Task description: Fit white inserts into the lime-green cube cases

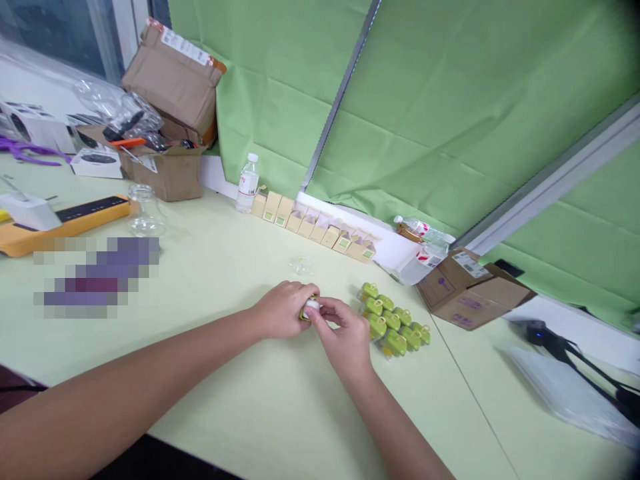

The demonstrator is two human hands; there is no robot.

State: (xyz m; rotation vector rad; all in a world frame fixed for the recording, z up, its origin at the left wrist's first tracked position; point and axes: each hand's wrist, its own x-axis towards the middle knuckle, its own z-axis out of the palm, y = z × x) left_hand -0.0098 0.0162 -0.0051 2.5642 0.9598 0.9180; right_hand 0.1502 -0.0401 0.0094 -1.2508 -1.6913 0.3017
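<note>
"Forearms (140, 390), two, bare, over the pale table (240, 407). What was at their ends?"

"Left hand (283, 310): one, fingers curled closed about a small piece (312, 305), white with a yellow-green edge. Right hand (347, 337): one, thumb and fingertips closed in on the white side. No gap showed in either grip; much of the piece was hidden."

"Location of the piece?"

"Between the two hands, over the table; clearance beneath could not be told."

"Adjacent stock?"

"Cases (393, 321), green, one cluster, with pale loops, just beside the right hand. Clear shell (301, 266), one, beyond the left hand. Boxes (331, 237), one row, farther back; bottle (247, 183), one, at the row's left end."

"Hazards, in your judgement?"

"Three. Slip: off-centre pressure from the right thumb could have squeezed the piece out of the left hand. Scatter: a wide swing of the right wrist could have knocked the cases about. Loss: the shell, faint against the table, could have been brushed aside unnoticed by the left knuckles."
</note>
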